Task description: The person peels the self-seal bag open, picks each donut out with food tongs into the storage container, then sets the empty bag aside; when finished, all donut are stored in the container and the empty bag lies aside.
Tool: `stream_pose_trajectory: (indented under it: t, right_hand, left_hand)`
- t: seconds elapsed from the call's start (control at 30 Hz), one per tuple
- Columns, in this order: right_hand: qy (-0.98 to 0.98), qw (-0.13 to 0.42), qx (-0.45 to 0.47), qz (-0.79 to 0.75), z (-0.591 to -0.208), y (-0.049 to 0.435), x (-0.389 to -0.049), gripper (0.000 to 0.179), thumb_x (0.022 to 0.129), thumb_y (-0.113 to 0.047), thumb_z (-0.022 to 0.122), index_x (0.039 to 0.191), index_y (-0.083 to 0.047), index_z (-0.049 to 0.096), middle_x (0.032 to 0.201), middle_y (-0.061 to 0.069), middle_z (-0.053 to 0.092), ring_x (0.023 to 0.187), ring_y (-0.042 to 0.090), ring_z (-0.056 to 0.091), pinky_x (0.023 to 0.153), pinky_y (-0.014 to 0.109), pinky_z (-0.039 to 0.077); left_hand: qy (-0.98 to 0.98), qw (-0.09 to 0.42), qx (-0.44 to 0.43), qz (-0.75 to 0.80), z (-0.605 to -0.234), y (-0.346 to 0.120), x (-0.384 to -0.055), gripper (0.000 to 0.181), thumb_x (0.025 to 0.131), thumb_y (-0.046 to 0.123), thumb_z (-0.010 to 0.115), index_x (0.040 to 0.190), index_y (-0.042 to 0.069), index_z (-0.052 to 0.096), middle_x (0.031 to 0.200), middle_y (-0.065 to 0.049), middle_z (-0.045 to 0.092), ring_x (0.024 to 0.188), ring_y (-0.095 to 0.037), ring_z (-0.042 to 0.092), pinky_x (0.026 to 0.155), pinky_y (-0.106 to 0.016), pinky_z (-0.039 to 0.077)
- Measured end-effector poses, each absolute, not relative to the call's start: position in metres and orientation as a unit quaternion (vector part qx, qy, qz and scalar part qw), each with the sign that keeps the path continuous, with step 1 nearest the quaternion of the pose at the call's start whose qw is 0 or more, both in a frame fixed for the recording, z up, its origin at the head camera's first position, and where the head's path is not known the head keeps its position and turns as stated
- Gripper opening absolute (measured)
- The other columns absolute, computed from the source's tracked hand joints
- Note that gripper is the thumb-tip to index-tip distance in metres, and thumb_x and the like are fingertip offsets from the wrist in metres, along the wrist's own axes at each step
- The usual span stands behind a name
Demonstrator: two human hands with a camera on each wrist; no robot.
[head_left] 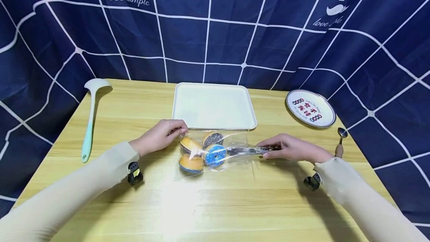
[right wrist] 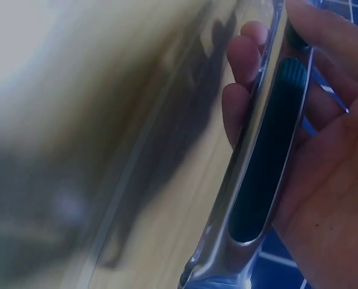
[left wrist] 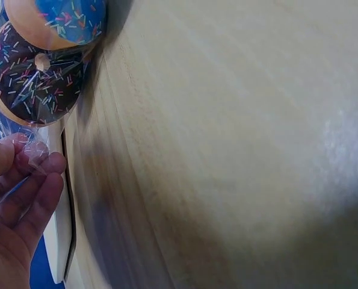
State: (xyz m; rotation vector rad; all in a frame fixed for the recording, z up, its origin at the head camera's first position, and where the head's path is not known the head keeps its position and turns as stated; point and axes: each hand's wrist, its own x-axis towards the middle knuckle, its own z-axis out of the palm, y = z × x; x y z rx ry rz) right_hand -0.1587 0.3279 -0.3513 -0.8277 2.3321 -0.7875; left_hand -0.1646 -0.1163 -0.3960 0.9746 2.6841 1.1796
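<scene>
A clear plastic bag (head_left: 242,164) holds several toy-like doughnuts in front of the white tray. My left hand (head_left: 162,136) pinches the bag's upper left corner, the film bunched between thumb and fingers in the left wrist view. In my right hand (head_left: 290,148) are metal tongs (head_left: 246,150) with dark green grip inlays (right wrist: 269,150). The tongs point left into the bag, tips close to the right side of a blue-iced doughnut (head_left: 215,155). Behind that one lies a chocolate-iced doughnut (head_left: 212,138) with sprinkles. Two more doughnuts at the left show their orange-tan sides (head_left: 190,161).
The white tray (head_left: 213,104) stands at the back middle of the wooden table. A ladle (head_left: 90,122) with a mint handle lies left. A printed plate (head_left: 310,108) and a wooden-handled spoon (head_left: 340,145) are at the right. Blue grid cloth (head_left: 188,40) hangs behind.
</scene>
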Motion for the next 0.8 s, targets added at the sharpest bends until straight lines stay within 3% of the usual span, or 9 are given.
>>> stream_pose_trajectory:
  t: [0.3,0.63,0.8]
  right_hand:
    - [0.857,0.286,-0.333,-0.271,-0.353,0.310,-0.162,0.042,0.100,-0.025,0.072,0.136,-0.003,0.068,0.132,0.012,0.074,0.110,0.001,0.064,0.098,0.024,0.054]
    - [0.844,0.299,-0.335,-0.294,-0.360,0.300,-0.167,0.038,0.099,-0.023,0.073,0.132,-0.005,0.071,0.124,0.010,0.077,0.100,0.000,0.065,0.092,0.020,0.053]
    - [0.844,0.295,-0.334,-0.297,-0.359,0.300,-0.166,0.036,0.099,-0.022,0.073,0.131,-0.005,0.072,0.125,0.010,0.077,0.104,-0.001,0.066,0.095,0.020,0.054]
  left_hand:
    - [0.869,0.033,0.312,0.384,-0.395,-0.116,-0.164,0.017,0.108,0.009,0.057,0.103,0.007,0.073,0.091,-0.002,0.071,0.086,-0.016,0.065,0.082,-0.034,0.056]
    - [0.868,0.029,0.314,0.383,-0.396,-0.116,-0.164,0.016,0.107,0.008,0.058,0.103,0.007,0.073,0.089,0.000,0.070,0.085,-0.013,0.062,0.082,-0.034,0.055]
    - [0.867,0.024,0.319,0.382,-0.397,-0.118,-0.164,0.016,0.107,0.008,0.058,0.101,0.008,0.072,0.089,-0.001,0.069,0.084,-0.013,0.061,0.082,-0.034,0.055]
